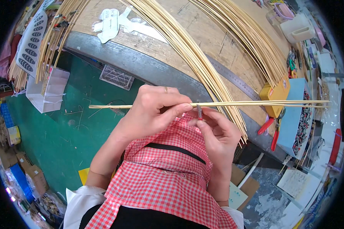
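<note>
My left hand [153, 112] pinches a thin bamboo strip [256, 103] that runs level across the view, from left of the hand out to the far right. My right hand [216, 131] holds a small dark blade with a red base [199, 111] upright against the strip, just right of my left fingertips. Both hands sit above my red-and-white checked apron [168, 171]. Behind them, large bundles of long bamboo strips [187, 49] lie fanned over the wooden workbench [202, 34].
A metal ruler [233, 78] lies on the bench near its edge. Red-handled pliers [271, 129], a yellow box [277, 95] and a blue box [296, 114] sit at right. The green floor [61, 133] at left holds a white bag [49, 91] and scraps.
</note>
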Motion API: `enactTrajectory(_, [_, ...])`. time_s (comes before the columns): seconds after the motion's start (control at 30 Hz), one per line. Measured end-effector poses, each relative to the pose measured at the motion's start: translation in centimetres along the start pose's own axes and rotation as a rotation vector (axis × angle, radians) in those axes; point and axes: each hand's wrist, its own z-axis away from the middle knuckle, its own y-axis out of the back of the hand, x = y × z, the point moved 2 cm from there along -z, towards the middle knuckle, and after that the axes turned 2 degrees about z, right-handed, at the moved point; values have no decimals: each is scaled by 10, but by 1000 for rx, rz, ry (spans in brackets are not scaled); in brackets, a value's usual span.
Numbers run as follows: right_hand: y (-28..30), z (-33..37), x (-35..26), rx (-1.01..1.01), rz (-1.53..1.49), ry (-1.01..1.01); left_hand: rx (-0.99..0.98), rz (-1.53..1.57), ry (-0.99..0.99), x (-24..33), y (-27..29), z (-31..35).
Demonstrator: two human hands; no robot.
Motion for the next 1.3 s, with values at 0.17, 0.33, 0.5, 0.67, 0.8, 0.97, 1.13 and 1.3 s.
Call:
enactTrajectory(0.17, [22, -10, -10, 216, -191, 119, -172, 48, 39, -1, 6, -4])
enactTrajectory(0.33, [42, -10, -4, 221, -344, 250, -221, 225, 120, -13, 7, 0])
enactTrajectory(0.5, [18, -7, -5, 196, -130, 131, -67, 11, 14, -2, 24, -6])
enactTrajectory(0.67, [-18, -3, 3, 66, 77, 309, -49, -107, -170, 35, 5, -1])
enactTrajectory(0.8, [-32, 3, 9, 61, 37, 252, -55, -93, -233, 35, -5, 3])
enactTrajectory(0.97, [-3, -9, -7, -149, 220, 257, -40, -127, -232, 29, -3, 4])
enactTrajectory(1.13, [23, -4, -33, 203, 20, 141, -126, -167, -141, 27, -3, 4])
enactTrajectory(1.3, [35, -4, -29, 123, -62, 223, -188, -210, -120, 26, -5, 5])
